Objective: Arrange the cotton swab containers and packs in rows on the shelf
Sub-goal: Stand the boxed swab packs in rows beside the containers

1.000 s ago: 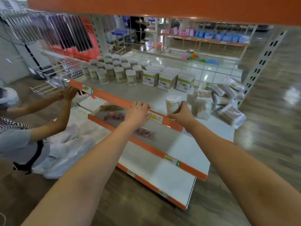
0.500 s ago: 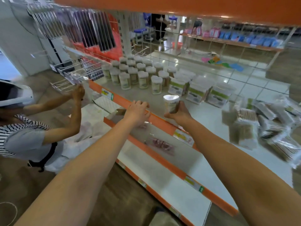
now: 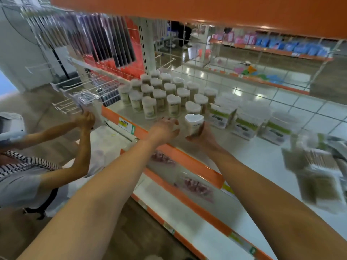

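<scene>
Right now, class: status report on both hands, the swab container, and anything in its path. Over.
Right hand grips heart-lidded container. Left hand open beside it. Front-row slot right of rows free; square boxes close by.

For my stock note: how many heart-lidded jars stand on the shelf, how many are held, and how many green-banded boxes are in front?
Clear heart-lidded cotton swab jars standing on the white shelf: 18
Held jar, in the right hand: 1
Clear green-banded boxes, front row: 3
Total: 22
</scene>
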Demonstrator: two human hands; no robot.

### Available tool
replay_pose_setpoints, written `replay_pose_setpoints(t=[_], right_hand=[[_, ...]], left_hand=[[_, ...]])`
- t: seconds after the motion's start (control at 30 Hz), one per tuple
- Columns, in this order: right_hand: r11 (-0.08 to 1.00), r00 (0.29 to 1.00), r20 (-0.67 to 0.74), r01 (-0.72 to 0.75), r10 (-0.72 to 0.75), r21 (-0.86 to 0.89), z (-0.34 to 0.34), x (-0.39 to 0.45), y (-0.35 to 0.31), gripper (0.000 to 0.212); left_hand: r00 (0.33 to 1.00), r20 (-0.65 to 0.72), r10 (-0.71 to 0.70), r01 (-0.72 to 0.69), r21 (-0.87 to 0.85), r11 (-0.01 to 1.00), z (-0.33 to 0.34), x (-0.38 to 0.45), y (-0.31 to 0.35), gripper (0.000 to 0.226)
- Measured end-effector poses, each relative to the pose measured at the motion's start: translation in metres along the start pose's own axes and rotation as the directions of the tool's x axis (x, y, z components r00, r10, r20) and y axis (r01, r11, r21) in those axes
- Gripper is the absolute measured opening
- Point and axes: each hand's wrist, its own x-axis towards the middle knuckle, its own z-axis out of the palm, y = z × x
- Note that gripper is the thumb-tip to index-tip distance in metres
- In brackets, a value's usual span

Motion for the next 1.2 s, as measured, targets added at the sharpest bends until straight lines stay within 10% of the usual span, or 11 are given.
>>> replay_pose_setpoints(t=[0.53,0.87,1.2], right_hand=[[0.982,0.948,-0.317,-0.076,0.018,-0.173,0.058,0.027,-0.013,0.073],[0.971,0.926,-0.369,-0.154,0.078,-0.183,0.084,0.027,-0.024,0.064],[0.957,0.921,-0.353,-0.236,0.165,-0.169,0.11,0.031,-0.034,0.072]], left_hand=[[0.935,0.143,0.324,-0.31,-0.117,0.944,-0.014,0.051,-0.057,0.044],[0.842,0.138,0.522,-0.375,-0.546,0.749,-0.042,0.056,-0.068,0.067],[0.823,0.165,0.543,-0.475,-0.322,0.819,-0.053,0.063,-0.087,0.064]])
